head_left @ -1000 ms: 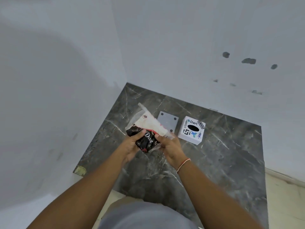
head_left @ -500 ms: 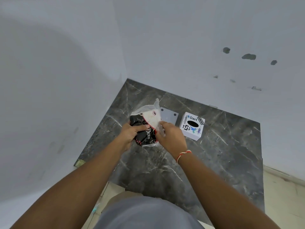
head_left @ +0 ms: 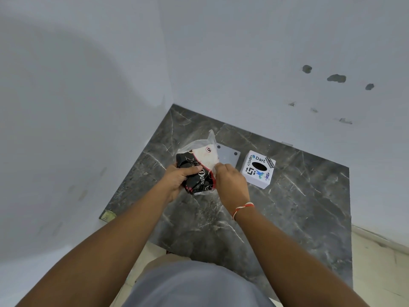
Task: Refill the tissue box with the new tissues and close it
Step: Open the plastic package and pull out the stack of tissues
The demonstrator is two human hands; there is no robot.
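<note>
Raised and turned more upright since a second ago: tissue pack (head_left: pixel 200 171), above the marble top (head_left: pixel 287 218). Left hand (head_left: pixel 179 180) clenched around its dark end; right hand (head_left: pixel 230 182) pinching the clear wrapper edge. Unwrapping step, judged. Next: tissues freed, then loaded into tissue box (head_left: pixel 258 169), base plate (head_left: pixel 228 155) lying beside.

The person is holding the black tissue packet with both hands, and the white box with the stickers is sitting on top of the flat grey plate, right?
Not quite. The white box sits on the marble table, beside the flat grey plate, not on it; the head view shows this. Both the left hand and right hand do hold the black tissue packet.
</note>
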